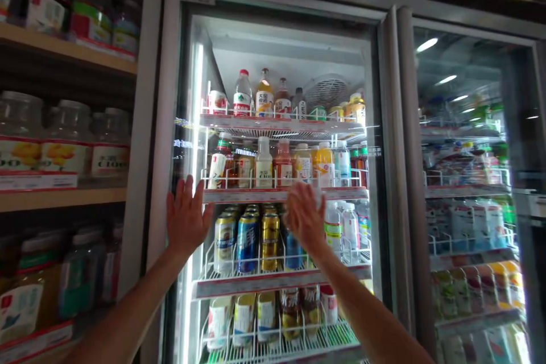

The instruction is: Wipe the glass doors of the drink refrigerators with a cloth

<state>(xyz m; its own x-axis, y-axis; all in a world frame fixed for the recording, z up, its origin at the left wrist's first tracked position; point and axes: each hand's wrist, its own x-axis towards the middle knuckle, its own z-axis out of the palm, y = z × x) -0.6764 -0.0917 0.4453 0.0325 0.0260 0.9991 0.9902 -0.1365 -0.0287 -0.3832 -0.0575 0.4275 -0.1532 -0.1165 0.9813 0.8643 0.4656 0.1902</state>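
Observation:
Both my arms reach out to a lit drinks fridge with a glass door [239,40]. My left hand [186,217] lies flat with fingers spread on the glass near the door's left frame. My right hand [303,216] is also open, fingers stretched up, against the glass in front of the middle shelf [281,194]. Neither hand holds anything. Behind the glass stand bottles [264,164] on the upper shelves, cans [247,242] just below my hands, and more bottles on the lowest shelf in view.
A second fridge [469,182] with a dark glass door stands to the right. Wooden shelves [63,196] with jars and plastic containers fill the left wall.

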